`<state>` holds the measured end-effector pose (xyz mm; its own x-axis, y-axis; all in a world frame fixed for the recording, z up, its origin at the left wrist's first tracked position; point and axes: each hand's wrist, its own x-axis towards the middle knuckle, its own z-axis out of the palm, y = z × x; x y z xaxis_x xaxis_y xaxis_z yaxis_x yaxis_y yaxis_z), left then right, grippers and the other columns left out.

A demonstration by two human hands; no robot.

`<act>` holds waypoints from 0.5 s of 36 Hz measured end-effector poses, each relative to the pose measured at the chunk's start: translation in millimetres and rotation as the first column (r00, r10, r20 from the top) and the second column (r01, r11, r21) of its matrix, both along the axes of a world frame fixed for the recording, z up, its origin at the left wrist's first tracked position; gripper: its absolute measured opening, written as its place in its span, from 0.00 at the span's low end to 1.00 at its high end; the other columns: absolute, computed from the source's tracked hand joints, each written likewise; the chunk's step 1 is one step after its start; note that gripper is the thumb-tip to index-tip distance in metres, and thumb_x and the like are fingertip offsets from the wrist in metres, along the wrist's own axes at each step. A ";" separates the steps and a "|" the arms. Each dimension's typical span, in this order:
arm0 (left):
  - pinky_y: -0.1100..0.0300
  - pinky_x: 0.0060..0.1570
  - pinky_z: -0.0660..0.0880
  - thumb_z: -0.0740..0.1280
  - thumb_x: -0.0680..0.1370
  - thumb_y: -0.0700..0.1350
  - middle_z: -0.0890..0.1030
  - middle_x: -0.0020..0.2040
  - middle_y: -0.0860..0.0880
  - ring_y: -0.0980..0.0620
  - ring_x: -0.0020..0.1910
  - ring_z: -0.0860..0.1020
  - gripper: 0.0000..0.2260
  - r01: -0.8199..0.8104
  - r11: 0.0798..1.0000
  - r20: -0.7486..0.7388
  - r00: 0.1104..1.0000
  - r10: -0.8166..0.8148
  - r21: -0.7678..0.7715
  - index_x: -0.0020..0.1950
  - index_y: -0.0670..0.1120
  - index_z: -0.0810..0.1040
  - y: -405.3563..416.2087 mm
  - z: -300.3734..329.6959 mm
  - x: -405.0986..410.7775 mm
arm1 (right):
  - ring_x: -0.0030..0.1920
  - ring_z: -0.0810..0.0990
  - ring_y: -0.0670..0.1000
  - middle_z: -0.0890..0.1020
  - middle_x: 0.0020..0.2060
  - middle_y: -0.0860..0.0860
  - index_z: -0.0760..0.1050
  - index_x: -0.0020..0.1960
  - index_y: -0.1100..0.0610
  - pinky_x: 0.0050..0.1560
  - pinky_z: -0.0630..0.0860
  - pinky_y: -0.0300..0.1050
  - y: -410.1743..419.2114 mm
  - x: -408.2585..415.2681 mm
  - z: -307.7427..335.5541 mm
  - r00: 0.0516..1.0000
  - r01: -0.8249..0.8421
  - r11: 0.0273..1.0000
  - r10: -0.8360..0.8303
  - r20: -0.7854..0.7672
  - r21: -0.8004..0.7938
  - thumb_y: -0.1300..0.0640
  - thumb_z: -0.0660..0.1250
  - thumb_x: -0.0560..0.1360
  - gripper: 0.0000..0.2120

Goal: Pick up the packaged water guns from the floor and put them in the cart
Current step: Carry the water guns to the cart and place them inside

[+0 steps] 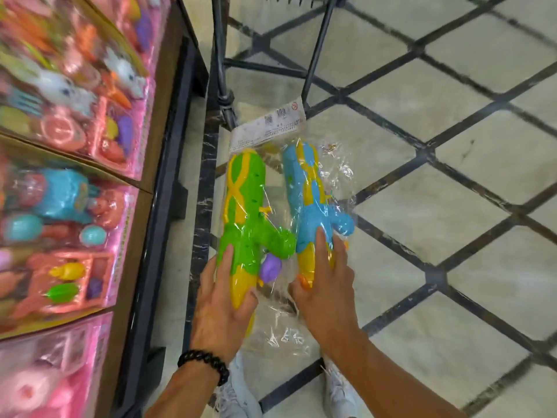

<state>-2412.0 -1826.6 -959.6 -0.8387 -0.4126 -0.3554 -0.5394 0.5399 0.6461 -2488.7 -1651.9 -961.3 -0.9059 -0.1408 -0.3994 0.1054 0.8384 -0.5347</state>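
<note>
Shoes: white pair (339, 390) on the tiled floor (452, 182), bottom edge of view.
Left hand (221, 300): beaded bracelet (202, 364) on wrist; fingers curled round the yellow rear end of the green water gun (247, 218), clamped on it through the clear bag.
Right hand (324, 285): fingers wrapped on the yellow rear end of the blue water gun (310, 194), index laid along its body.
Guns: side by side, each in crinkled plastic, held above the floor, muzzles pointing away toward the cart.
Cart (224, 67): dark metal frame, just beyond the guns.
Shelf (162, 206): left edge, blurred pink toy boxes (69, 95).
</note>
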 end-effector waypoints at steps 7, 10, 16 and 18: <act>0.53 0.70 0.63 0.72 0.75 0.51 0.58 0.80 0.54 0.53 0.78 0.61 0.43 -0.011 1.000 -0.098 0.995 0.010 -0.009 0.77 0.73 0.47 18.9 117.7 -26.3 | 0.71 0.66 0.60 0.44 0.82 0.43 0.40 0.81 0.36 0.61 0.74 0.58 28.7 -19.2 132.5 0.990 0.047 0.999 -0.049 -0.129 -0.020 0.50 0.70 0.67 0.53; 0.55 0.69 0.63 0.66 0.70 0.61 0.60 0.80 0.51 0.51 0.77 0.62 0.40 -0.022 0.998 -0.148 0.989 0.012 -0.061 0.78 0.72 0.49 22.2 177.6 -41.2 | 0.73 0.65 0.61 0.46 0.82 0.44 0.43 0.82 0.38 0.63 0.73 0.58 40.2 -32.0 197.3 0.977 0.037 0.999 -0.044 -0.207 -0.037 0.50 0.71 0.64 0.55; 0.44 0.53 0.79 0.63 0.68 0.63 0.66 0.76 0.49 0.42 0.63 0.79 0.40 0.021 0.982 -0.257 0.964 -0.070 -0.189 0.80 0.68 0.53 17.5 319.5 -75.5 | 0.80 0.58 0.55 0.46 0.83 0.46 0.44 0.82 0.40 0.66 0.70 0.54 33.5 -62.8 337.6 0.923 0.002 0.997 -0.031 -0.383 -0.076 0.50 0.71 0.63 0.55; 0.44 0.49 0.81 0.63 0.68 0.61 0.67 0.76 0.47 0.41 0.59 0.81 0.40 0.026 0.974 -0.290 0.952 -0.093 -0.226 0.80 0.65 0.55 12.8 364.3 -85.6 | 0.80 0.56 0.56 0.44 0.82 0.45 0.43 0.82 0.40 0.70 0.69 0.56 24.0 -69.3 380.1 0.914 -0.001 0.997 -0.028 -0.404 -0.072 0.49 0.71 0.64 0.55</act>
<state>-2497.6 -1813.8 -595.3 -0.9174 -0.3980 0.0063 -0.3036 0.7098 0.6357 -2558.0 -1627.9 -581.2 -0.9899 -0.1415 0.0115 -0.1209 0.7978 -0.5907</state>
